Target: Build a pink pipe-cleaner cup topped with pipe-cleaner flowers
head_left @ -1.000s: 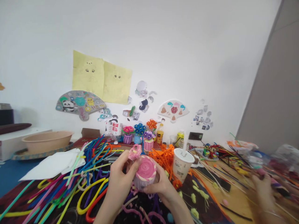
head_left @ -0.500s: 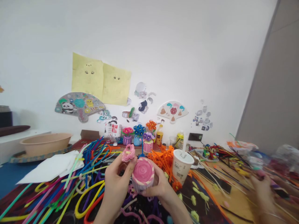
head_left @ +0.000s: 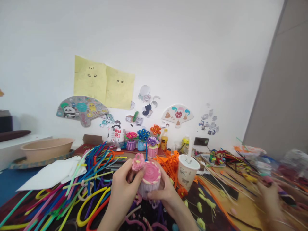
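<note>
A small pink pipe-cleaner flower (head_left: pixel 138 161) is pinched between the thumb and fingers of my left hand (head_left: pixel 128 181). Just right of it, my right hand (head_left: pixel 166 189) grips a little round pot (head_left: pixel 151 176) covered in pipe cleaner, its swirled pink top edged in pink and cream and its side pale lilac. The flower sits close beside the pot's rim; whether the two touch I cannot tell. Below my hands lie curled pink and purple pipe cleaners (head_left: pixel 136 223) on the dark mat.
Loose coloured pipe cleaners (head_left: pixel 55 195) spread on the left, with white paper (head_left: pixel 51 173) behind. A paper cup (head_left: pixel 188 171) with a straw stands close on the right, near orange pieces (head_left: pixel 169 163). Finished potted flowers (head_left: pixel 143 138) line the wall. Another person's hand (head_left: pixel 270 192) works at far right.
My left hand has shifted right and slightly down, bringing the flower closer to the pot. The flower has turned to show more of its petals, and the pot has moved slightly right and tilted.
</note>
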Tool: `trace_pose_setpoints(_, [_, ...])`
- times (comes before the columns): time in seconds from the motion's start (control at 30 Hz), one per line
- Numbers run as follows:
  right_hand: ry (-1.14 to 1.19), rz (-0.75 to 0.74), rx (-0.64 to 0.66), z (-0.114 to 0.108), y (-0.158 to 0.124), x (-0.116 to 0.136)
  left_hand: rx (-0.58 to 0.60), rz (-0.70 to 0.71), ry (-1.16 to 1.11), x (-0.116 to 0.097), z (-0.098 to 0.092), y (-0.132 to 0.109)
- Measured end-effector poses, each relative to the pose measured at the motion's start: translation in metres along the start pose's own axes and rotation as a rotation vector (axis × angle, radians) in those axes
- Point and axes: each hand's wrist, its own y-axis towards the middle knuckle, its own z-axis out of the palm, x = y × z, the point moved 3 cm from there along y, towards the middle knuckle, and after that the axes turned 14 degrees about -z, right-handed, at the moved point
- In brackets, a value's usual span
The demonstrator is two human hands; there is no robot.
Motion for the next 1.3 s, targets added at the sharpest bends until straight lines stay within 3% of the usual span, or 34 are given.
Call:
trace_pose_setpoints(0.3, [-0.02,-0.033,0.064,0.005,-0.002,-0.003,0.023,-0.104,-0.131,0.004,0.002,0.003])
trace_pose_setpoints(0.83, [-0.035,0.002,0.147,0.009,-0.005,-0.005,0.041,-0.184,-0.125,0.011,0.004,0.004])
trace_pose_setpoints(1.3, [0.039,0.003,0.123,0.006,-0.004,-0.003,0.077,-0.156,-0.086,0.003,0.001,0.003])
